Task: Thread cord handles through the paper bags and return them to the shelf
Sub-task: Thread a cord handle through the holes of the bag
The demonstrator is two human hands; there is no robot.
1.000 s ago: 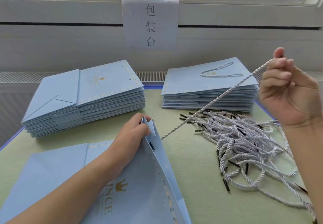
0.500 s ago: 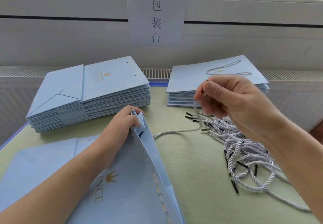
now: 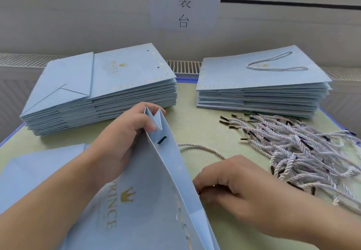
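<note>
A light blue paper bag (image 3: 136, 206) with a gold crown and "PRINCE" print lies in front of me, its mouth lifted. My left hand (image 3: 125, 138) pinches the bag's folded top corner. A black cord tip (image 3: 162, 140) sticks through a hole near that corner. The white twisted cord (image 3: 203, 149) runs from there across the table to my right hand (image 3: 224, 183), which pinches its other end against the bag's top edge lower down. The cord's tip is hidden by my fingers.
A stack of bags without handles (image 3: 101, 89) sits at the back left. A stack with a cord handle on top (image 3: 261, 85) sits at the back right. A loose pile of white cords (image 3: 300, 148) lies at the right on the green table (image 3: 195, 128). A paper sign (image 3: 185, 3) hangs on the wall behind.
My right hand came down from high on the right to the bag's edge near me, with the cord in it. The taut cord now lies slack on the table. The view moved closer.
</note>
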